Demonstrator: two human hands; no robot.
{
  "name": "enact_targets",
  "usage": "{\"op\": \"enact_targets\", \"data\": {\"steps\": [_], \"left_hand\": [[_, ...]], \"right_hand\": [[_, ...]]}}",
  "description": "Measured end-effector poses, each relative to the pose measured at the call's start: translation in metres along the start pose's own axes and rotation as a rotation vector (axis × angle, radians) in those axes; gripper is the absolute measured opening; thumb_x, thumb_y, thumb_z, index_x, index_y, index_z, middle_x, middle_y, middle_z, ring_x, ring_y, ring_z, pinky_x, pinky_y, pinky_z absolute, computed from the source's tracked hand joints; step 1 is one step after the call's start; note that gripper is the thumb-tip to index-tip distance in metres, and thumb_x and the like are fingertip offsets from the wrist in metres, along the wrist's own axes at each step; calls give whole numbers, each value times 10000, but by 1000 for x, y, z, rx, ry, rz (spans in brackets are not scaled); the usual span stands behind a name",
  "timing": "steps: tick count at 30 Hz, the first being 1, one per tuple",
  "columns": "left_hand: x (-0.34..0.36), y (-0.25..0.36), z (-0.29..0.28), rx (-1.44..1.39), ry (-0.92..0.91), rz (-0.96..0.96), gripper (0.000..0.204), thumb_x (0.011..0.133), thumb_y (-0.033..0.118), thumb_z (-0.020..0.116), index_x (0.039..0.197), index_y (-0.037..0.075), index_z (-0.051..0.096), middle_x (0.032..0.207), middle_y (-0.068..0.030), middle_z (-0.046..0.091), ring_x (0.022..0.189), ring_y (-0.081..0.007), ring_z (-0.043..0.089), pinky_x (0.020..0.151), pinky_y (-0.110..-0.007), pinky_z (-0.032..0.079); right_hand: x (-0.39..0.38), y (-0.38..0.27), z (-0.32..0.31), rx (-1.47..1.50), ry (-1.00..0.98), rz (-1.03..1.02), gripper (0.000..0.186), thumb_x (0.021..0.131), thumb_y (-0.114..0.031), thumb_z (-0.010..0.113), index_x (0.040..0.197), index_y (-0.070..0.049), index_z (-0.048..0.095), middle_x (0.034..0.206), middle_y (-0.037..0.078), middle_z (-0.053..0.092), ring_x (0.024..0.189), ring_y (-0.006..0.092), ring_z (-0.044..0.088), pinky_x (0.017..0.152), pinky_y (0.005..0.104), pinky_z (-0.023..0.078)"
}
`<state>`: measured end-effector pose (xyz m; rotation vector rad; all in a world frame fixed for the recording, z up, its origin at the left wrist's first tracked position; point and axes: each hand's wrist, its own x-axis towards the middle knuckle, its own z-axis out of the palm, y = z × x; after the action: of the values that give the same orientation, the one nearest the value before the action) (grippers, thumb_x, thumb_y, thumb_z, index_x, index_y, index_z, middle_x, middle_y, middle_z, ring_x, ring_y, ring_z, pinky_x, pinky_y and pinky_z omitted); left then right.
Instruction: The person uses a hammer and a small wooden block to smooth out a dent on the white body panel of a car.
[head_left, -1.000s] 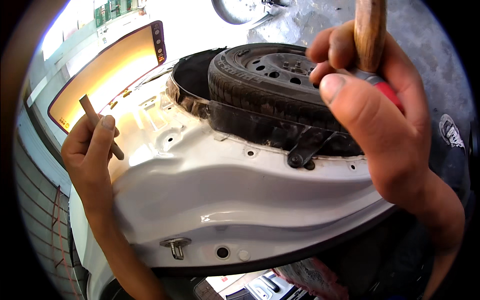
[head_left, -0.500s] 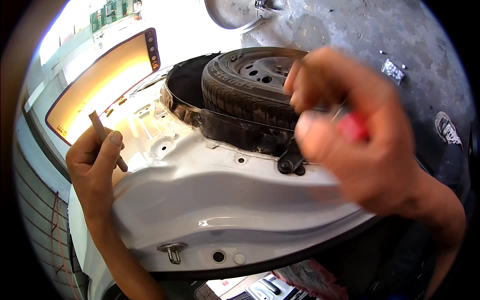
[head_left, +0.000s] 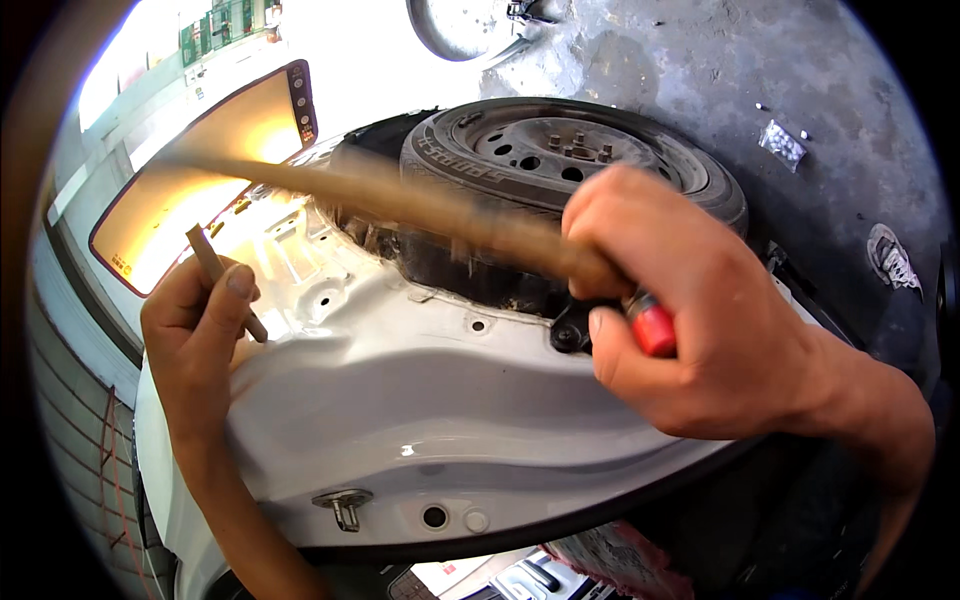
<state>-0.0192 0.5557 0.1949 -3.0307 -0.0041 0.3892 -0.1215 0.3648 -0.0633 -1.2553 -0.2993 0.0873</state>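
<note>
My left hand is closed around a short, flat grey-brown bar, its lower end close to the white car body panel. In my right hand, above the panel's right side, is a long tan stick-like tool. Motion smears the tool, which reaches left across the spare wheel's near side toward the bar; its far end is too blurred to make out. A red-tipped piece with a dark metallic collar shows beside my right thumb; whether it belongs to the tool, I cannot tell.
A spare wheel sits in the dark well beyond the panel. Behind my left hand stands a glowing panel lamp. A metal latch loop juts from the near edge. A clear bag and a shoe show at right.
My right hand has dropped slightly, and the long tan tool now stretches out to the left, where before it was barely visible. My left hand has shifted slightly right with the bar.
</note>
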Motion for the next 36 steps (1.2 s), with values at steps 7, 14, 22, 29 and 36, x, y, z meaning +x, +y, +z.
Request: {"op": "enact_targets", "data": {"steps": [7,14,22,29,36], "left_hand": [[3,-6,-4,44,1,35,260,962,260,673,870,18,655,702,20,549,563,-31,415,504,-214,304],[2,-7,-8,10,28,27,242,964,259,659,887,29,660,721,15,564,532,-16,379,467,-206,262],[0,-5,-5,-1,-67,19,253,976,266,654,887,30,649,727,13,570,543,-20,412,466,-196,279],[1,6,-3,-47,-15,29,250,972,222,665,862,-2,649,714,9,562,585,-41,460,533,-215,355],[2,-3,-6,22,11,65,244,980,253,661,894,25,661,705,33,547,543,-6,389,473,-198,264]], "right_hand": [[3,-5,4,-83,10,80,151,815,-22,552,961,-17,514,962,101,530,890,168,525,829,343,455],[11,-5,9,274,307,-11,145,863,-50,560,1002,-32,526,1026,93,534,976,177,539,926,342,437],[5,-21,10,295,398,99,171,799,3,565,960,-28,515,997,107,499,918,196,516,850,333,449],[-4,-3,4,157,288,47,175,789,34,547,946,-17,488,987,95,477,937,191,495,866,331,439],[1,-3,2,104,218,69,189,834,-15,556,1019,-17,516,1011,83,504,947,163,511,914,322,445]]}}
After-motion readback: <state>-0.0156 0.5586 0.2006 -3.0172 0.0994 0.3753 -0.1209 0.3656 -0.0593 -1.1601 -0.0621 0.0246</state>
